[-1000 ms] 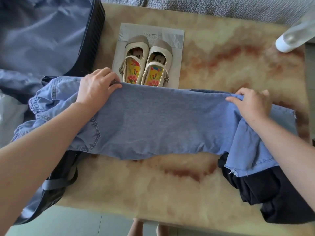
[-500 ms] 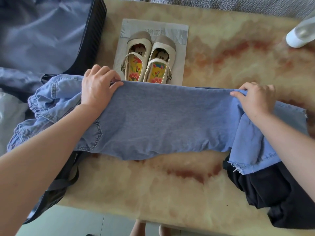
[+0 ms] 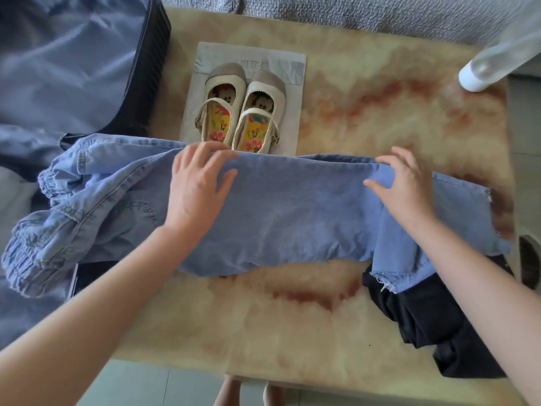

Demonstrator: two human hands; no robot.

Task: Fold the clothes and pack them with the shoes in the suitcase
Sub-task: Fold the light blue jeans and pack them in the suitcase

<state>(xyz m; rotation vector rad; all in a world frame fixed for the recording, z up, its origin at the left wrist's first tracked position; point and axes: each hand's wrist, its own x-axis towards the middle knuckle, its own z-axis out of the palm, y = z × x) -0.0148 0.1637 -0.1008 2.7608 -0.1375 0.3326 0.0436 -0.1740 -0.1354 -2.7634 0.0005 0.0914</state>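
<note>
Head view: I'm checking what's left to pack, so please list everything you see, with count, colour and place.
table: one, marbled yellow-brown, centre
suitcase: one, dark, blue lining, open, left
jeans: one, light blue, across table, waist end over suitcase
shoes: two, cream, far side
sheet: one, grey, under shoes
garment: one, black, near right corner, under jeans hem
bottle: one, clear, far right
left hand: one, rests on jeans
right hand: one, rests on jeans

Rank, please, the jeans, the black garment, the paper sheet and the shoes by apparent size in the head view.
1. jeans
2. black garment and paper sheet: look alike, garment partly covered
3. shoes
</note>
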